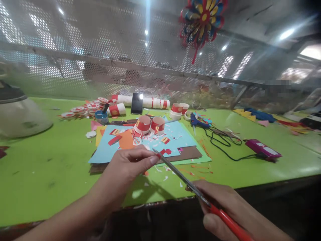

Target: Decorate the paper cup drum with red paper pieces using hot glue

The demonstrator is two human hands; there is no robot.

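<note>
My right hand is closed round a pair of scissors with red handles, the blades pointing up and left. Their tips reach my left hand, whose thumb and forefinger are pinched on a small red paper piece, mostly hidden by the fingers and blades. Just beyond lies a stack of coloured paper with a light blue sheet on top. Two red and white paper rings stand on it, among an orange paper piece, red scraps and small yellow-and-red labels.
A blue glue gun lies at the right, its black cable running to a purple box. Behind the paper are a phone, a long white and red tube and a blue jar. A pinwheel hangs above.
</note>
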